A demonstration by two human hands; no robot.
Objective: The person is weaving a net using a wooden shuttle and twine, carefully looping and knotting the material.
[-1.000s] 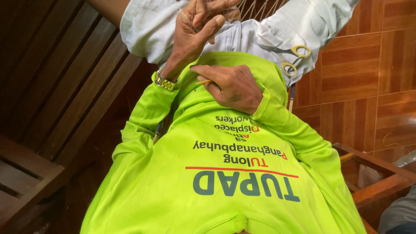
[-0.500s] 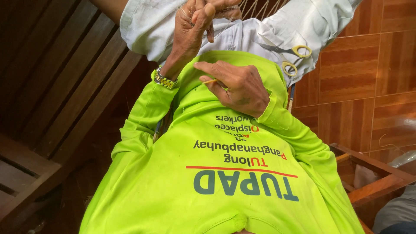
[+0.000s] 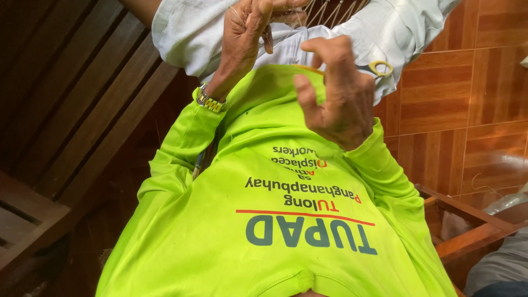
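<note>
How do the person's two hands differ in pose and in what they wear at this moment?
The left hand is raised high at the top edge, fingers pinched at thin strands; the right hand sits lower over the bright green shirt, fingers curled and spread. The left wrist carries a metal watch; the right shows none. Both work above white cloth.

white cloth (image 3: 385, 30): pale, creased fabric bunched across the top of the view, lying over the lap above the lime-green shirt; partly hidden by the hands
thin threads (image 3: 330, 10): several fine light strands fanned out and taut at the top edge, just above the cloth
yellow ring (image 3: 380, 68): small yellow loop lying on the cloth's right side; flat, near its lower edge
</note>
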